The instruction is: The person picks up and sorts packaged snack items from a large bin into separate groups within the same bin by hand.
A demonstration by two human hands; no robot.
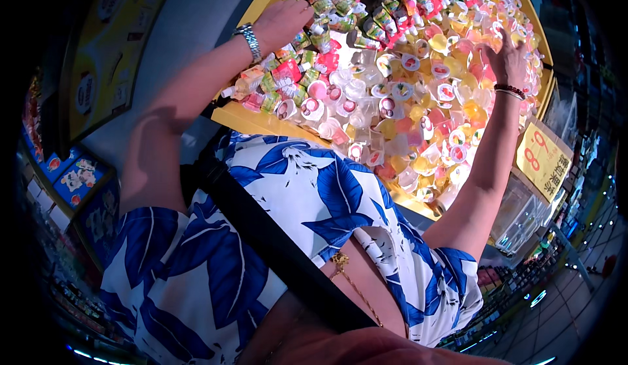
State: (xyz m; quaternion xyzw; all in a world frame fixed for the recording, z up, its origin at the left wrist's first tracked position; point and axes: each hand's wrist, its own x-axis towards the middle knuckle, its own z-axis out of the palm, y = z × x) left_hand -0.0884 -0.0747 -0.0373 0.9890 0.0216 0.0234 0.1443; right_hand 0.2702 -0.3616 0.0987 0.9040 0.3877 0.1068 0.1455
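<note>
A yellow-edged display bin [255,119] full of packaged jellies lies before me. My left hand [287,21], with a metal-band watch [250,41] on its wrist, reaches over the jelly pouches [341,21] on the left. Its fingers are bent down among the green pouches, and their tips are partly hidden, so a grip cannot be made out. On the right, my right hand [510,61] is over the small jelly cups [441,90], thumb and fingers apart, with nothing seen between them. A dark bead bracelet [510,90] circles that wrist. The cups are clear, yellow and pink, some with printed lids.
A yellow price sign [543,160] with red figures stands at the bin's right edge. Below it are clear plastic boxes [520,222]. A yellow printed display panel [103,61] rises at the left. Tiled floor [564,286] and dim shelves show around the rim.
</note>
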